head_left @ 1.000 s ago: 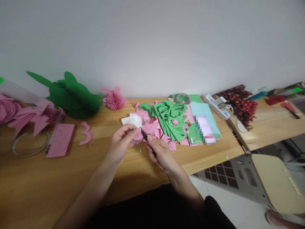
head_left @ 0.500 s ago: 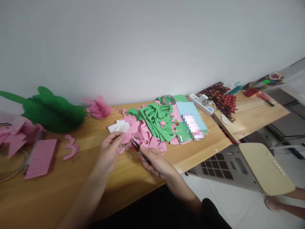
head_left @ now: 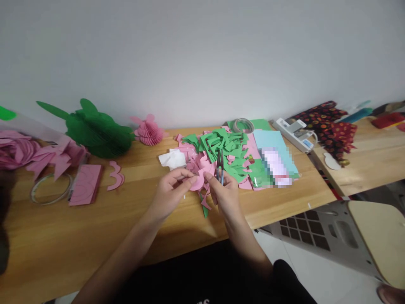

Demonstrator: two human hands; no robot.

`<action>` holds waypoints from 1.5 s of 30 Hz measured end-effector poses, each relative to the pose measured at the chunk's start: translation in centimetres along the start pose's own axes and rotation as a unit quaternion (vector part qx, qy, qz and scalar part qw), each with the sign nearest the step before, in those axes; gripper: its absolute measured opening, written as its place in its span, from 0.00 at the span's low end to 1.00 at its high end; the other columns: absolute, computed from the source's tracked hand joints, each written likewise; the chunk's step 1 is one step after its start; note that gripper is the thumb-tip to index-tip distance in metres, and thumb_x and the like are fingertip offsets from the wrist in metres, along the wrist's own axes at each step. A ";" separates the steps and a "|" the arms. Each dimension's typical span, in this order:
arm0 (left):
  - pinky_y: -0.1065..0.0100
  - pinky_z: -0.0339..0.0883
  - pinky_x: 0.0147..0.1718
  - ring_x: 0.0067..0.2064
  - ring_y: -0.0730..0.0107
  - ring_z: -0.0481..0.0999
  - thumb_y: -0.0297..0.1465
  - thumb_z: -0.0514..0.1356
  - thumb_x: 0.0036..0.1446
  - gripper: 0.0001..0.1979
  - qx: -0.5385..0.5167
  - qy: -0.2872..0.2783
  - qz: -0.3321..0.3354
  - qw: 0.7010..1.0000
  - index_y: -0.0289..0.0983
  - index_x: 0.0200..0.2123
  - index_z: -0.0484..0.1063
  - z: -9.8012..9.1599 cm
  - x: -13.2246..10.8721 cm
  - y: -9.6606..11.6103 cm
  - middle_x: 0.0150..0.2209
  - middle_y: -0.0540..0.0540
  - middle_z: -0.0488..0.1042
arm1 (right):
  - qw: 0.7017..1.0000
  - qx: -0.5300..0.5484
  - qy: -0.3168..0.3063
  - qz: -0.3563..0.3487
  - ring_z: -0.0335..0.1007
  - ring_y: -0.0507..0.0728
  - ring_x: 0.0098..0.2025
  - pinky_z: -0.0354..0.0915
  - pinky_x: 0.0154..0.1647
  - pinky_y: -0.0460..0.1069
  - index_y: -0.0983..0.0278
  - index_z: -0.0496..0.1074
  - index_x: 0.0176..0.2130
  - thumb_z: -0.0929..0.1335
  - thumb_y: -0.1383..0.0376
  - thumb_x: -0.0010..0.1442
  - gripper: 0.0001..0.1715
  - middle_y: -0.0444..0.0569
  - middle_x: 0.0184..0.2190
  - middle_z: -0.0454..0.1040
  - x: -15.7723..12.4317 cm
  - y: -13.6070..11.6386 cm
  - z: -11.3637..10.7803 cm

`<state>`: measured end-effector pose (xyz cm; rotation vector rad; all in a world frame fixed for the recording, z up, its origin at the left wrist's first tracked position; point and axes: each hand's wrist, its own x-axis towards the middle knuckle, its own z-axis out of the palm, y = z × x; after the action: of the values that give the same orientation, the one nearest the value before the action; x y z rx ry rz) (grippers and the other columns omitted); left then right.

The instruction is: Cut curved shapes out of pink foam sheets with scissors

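Fingers of the left hand [head_left: 174, 192] and right hand [head_left: 226, 194] cover the edges of a pink paper piece [head_left: 199, 181], its full outline hidden; the right hand also masks part of the handles of a pair of scissors [head_left: 220, 159]. Pixel blocks obscure a pale item [head_left: 274, 166] over a light-blue sheet [head_left: 268, 137]. White lettering [head_left: 202, 301] on a black shirt [head_left: 190, 276] is sliced by the bottom edge, unreadable. At right, the frame crops a beige seat [head_left: 376, 232] and another person's foot [head_left: 391, 294]; at left, a dark, blurred shape [head_left: 4, 223] defies identification.

Hands [head_left: 172, 191] holding pink paper [head_left: 199, 182] and scissors [head_left: 220, 160], green scraps [head_left: 215, 142]
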<state>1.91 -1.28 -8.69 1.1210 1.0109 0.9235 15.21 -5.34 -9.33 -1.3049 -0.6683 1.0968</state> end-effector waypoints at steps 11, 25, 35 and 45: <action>0.70 0.63 0.32 0.30 0.70 0.72 0.31 0.67 0.48 0.03 0.069 0.086 0.030 0.993 0.39 0.24 0.80 -0.3 1.8 -0.5 0.25 0.49 0.76 | 0.997 0.058 -0.032 0.046 0.43 0.44 0.10 0.41 0.07 0.41 0.61 0.60 0.21 0.74 0.60 0.48 0.20 0.32 0.10 0.53 0.4 -0.5 -1.3; 0.72 0.64 0.24 0.24 0.73 0.70 0.31 0.63 0.50 0.06 0.046 -0.133 -0.009 0.990 0.37 0.23 0.77 0.4 2.1 2.6 0.21 0.49 0.73 | 0.982 -0.015 -0.180 0.054 0.41 0.44 0.11 0.40 0.10 0.43 0.62 0.62 0.20 0.69 0.63 0.50 0.14 0.33 0.11 0.55 0.4 -2.1 -1.5; 0.72 0.62 0.19 0.19 0.72 0.69 0.29 0.65 0.43 0.04 0.044 -0.217 -0.096 0.971 0.37 0.19 0.76 -1.4 2.3 3.2 0.16 0.48 0.71 | 0.948 -0.110 -0.296 0.023 0.49 0.46 0.17 0.44 0.17 0.44 0.64 0.69 0.21 0.71 0.64 0.52 0.12 0.37 0.15 0.60 1.7 -4.0 -1.9; 0.67 0.71 0.34 0.29 0.65 0.81 0.30 0.73 0.37 0.10 -0.163 0.084 -0.041 0.982 0.37 0.22 0.75 -1.8 1.1 2.7 0.24 0.49 0.80 | 0.996 0.006 -0.082 -0.034 0.40 0.46 0.10 0.40 0.09 0.44 0.63 0.69 0.27 0.59 0.39 0.61 0.33 0.34 0.09 0.51 0.2 -2.2 -1.8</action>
<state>0.33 0.73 -6.49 0.7321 0.9914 1.0860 17.49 -5.68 -7.59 -1.1816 -0.8208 1.1594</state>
